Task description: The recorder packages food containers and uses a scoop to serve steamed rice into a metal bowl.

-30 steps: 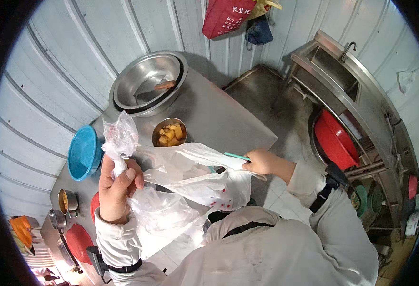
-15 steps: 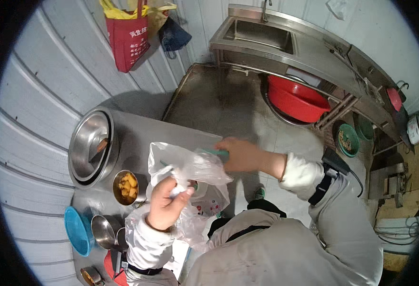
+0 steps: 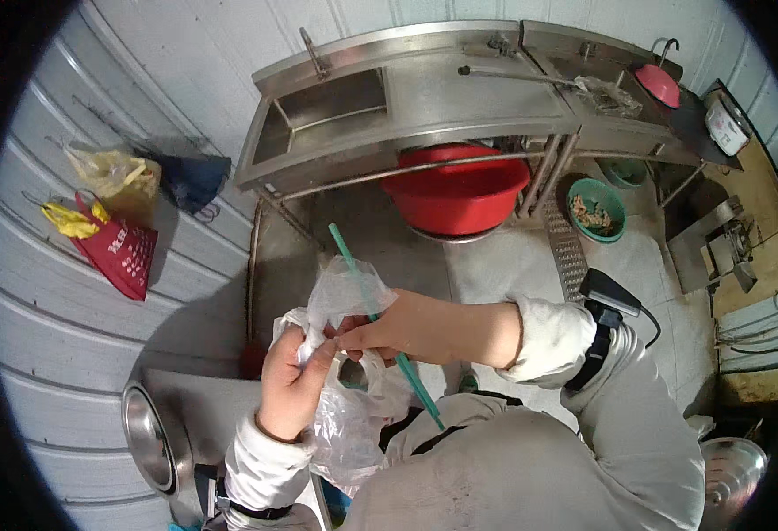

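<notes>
My left hand (image 3: 288,382) is closed round the gathered neck of a clear plastic bag (image 3: 346,434). The bag's loose top (image 3: 340,288) puffs up above the fist, and its lower part hangs in front of my body. My right hand (image 3: 398,327) meets the left at the bag's neck, its fingers closed and partly hidden. A long, thin green straw-like stick (image 3: 417,387) slants through the right hand, its upper end behind the bag's top and its lower end by my clothing. Something round and greyish (image 3: 352,373) shows through the bag below the fingers.
A steel table (image 3: 203,407) with a metal basin (image 3: 147,442) stands at the lower left. Across the floor is a steel sink counter (image 3: 459,97), a red tub (image 3: 459,190) beneath it. A green basket (image 3: 597,208) stands right of the tub. Bags (image 3: 119,252) hang on the left wall.
The view has swung right and up. My right hand has come in against the left at the bag's neck, and the green stick now shows at full length.
</notes>
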{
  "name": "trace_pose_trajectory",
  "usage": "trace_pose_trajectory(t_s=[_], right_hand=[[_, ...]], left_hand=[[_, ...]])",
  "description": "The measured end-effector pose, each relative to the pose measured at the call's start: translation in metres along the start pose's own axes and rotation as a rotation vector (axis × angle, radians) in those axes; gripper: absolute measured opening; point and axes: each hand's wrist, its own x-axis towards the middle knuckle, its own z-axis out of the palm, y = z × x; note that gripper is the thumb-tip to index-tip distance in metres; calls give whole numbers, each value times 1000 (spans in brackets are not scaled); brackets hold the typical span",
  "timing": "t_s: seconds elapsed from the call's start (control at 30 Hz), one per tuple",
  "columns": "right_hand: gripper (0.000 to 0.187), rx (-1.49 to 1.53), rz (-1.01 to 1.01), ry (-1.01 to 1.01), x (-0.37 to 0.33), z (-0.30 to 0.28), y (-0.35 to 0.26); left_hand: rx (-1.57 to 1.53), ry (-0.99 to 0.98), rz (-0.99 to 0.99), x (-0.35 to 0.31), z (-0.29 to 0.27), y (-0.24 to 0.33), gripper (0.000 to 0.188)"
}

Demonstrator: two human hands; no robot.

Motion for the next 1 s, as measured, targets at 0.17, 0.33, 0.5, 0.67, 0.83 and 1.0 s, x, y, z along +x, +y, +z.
trace_pose_trajectory(t_s=[0.17,0.33,0.5,0.67,0.83,1.0], right_hand=[[19,253,-91,100,-27,-98,-43],[23,-39,-365,534,-70,-170,-99],[26,-407,-562,837,-124,-253,-167],[31,-837,-740,1322,-164,-363,-190],[35,-585,-934,1475,-165,-439,-195],[18,-701,-869,1336,-158,-521,-223]], left_hand=[[-182,-18,44,112,59,8,11],[-365,-275,211,223,123,62,27],[-661,-838,175,353,188,160,28],[-291,-1166,194,469,244,254,14],[103,-961,376,526,291,314,16],[205,-771,442,597,312,330,23]])
